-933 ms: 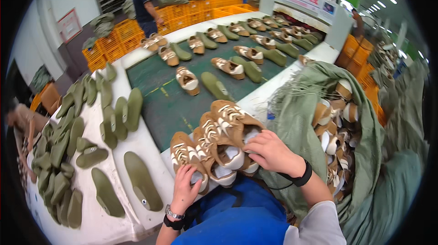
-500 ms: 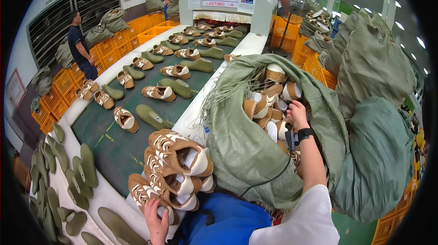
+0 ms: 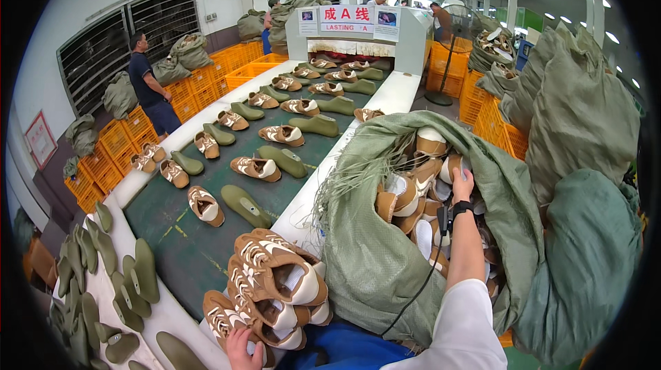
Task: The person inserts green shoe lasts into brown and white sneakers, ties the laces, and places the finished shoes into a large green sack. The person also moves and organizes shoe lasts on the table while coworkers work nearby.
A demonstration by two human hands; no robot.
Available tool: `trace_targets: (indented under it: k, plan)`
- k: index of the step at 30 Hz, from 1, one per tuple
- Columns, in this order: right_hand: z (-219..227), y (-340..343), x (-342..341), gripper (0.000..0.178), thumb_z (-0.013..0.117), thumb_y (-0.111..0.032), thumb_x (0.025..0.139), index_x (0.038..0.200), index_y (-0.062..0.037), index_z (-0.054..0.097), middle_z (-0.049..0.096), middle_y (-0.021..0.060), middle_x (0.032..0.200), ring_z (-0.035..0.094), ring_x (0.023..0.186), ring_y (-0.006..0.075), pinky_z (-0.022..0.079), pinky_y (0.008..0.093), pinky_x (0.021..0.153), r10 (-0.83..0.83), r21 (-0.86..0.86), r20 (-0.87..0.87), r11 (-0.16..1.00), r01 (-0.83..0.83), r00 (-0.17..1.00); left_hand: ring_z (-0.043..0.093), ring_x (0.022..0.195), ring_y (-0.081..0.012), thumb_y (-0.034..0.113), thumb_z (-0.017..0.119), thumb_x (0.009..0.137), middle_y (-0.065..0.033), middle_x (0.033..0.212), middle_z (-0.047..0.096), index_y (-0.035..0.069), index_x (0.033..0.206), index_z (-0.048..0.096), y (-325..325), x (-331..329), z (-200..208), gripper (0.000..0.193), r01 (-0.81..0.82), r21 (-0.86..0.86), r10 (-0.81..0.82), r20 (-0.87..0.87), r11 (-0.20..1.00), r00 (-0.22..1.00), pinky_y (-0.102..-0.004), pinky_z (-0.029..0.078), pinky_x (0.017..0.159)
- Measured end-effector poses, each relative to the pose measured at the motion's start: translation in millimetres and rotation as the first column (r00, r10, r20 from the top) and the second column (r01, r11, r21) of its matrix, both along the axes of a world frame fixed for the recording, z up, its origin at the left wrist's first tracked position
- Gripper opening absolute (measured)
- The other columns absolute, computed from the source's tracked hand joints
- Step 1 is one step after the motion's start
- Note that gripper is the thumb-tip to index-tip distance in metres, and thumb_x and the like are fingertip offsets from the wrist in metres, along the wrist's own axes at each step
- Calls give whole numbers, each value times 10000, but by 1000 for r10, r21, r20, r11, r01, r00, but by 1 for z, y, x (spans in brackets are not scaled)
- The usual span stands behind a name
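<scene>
Right hand (image 3: pixel 463 181) deep inside open green sack (image 3: pixel 385 260), fingers curled on brown-and-white shoe uppers (image 3: pixel 413 187) there; whether it grips one, cannot tell. Left hand (image 3: pixel 242 348) at near end of stack of shoe uppers (image 3: pixel 275 287), left of sack, fingers closed on lowest upper. Stack rests on white table (image 3: pixel 303 212) edge. Beyond stack, dark green conveyor belt (image 3: pixel 186 246) carries single uppers and green shoe lasts (image 3: pixel 244 206). Person in dark shirt (image 3: pixel 148 88) stands far left of belt.

My left hand (image 3: pixel 242 346) is cut off by the lower edge; my right hand's (image 3: pixel 462 185) fingertips vanish among shoe uppers (image 3: pixel 406 194) inside the green sack (image 3: pixel 385 267).
</scene>
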State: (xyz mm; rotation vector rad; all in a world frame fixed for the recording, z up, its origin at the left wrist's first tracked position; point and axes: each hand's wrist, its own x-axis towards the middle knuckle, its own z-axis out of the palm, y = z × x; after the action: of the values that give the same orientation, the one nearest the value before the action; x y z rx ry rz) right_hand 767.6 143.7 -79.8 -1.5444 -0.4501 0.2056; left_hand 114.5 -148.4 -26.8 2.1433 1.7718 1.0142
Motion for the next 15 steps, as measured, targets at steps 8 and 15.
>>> trace_targets:
  k: [8, 15]
  plan:
    - [17, -176, -68, 304, 553, -247, 960, 1218, -95, 500, 607, 61, 1096, 597, 956, 184, 487, 341, 857, 472, 386, -294, 854, -349, 831, 526, 1110, -375, 67, 664, 805, -184, 1114, 602, 18, 1133, 590, -1, 0, -3, 340, 48, -9, -48, 32, 999, 998, -436, 388, 970]
    - [72, -278, -134, 483, 420, -429, 988, 1345, -104, 434, 515, 146, 1322, 513, 1168, 311, 397, 433, 1013, 827, 719, -387, 547, -428, 407, 507, 1164, -391, 43, 677, 743, -187, 1147, 599, -4, 1098, 603, -3, 14, 7, 366, 79, -17, -79, 15, 997, 997, -440, 380, 1015]
